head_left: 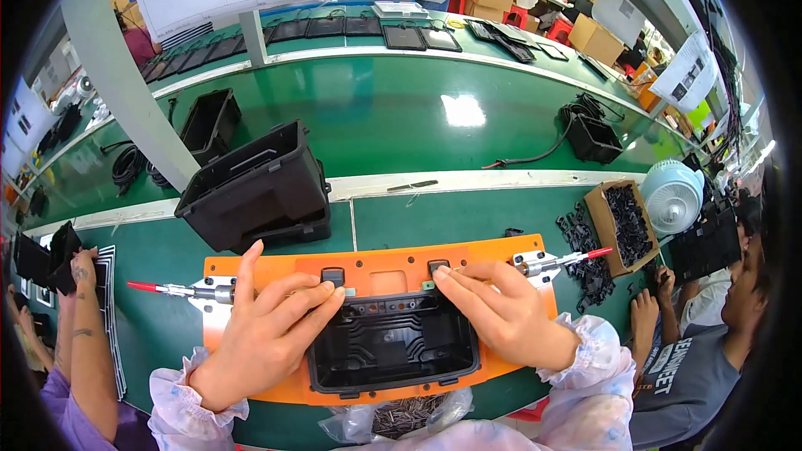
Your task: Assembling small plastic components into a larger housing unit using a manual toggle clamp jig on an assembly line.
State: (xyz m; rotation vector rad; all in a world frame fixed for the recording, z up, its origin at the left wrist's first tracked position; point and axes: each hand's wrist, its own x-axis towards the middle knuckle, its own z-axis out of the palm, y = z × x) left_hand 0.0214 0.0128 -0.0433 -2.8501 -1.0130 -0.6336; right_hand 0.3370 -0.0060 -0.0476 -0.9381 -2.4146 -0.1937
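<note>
Nearest: your pale patterned sleeves (595,359) at the lower edge, a clear bag (351,424) of small metal pieces (408,418) between them. Ahead, an open black box (393,388) sits in an orange fixture (478,252) on the green table (501,210). Your left hand (263,334) gathers its fingertips at the left black clip (333,276), one finger raised apart; your right hand (520,327) bunches its fingers at the right clip (438,267). Pinching or merely pressing, cannot tell. Red-handled clamps (599,253) flank both sides; beyond, a larger black bin (255,196).
</note>
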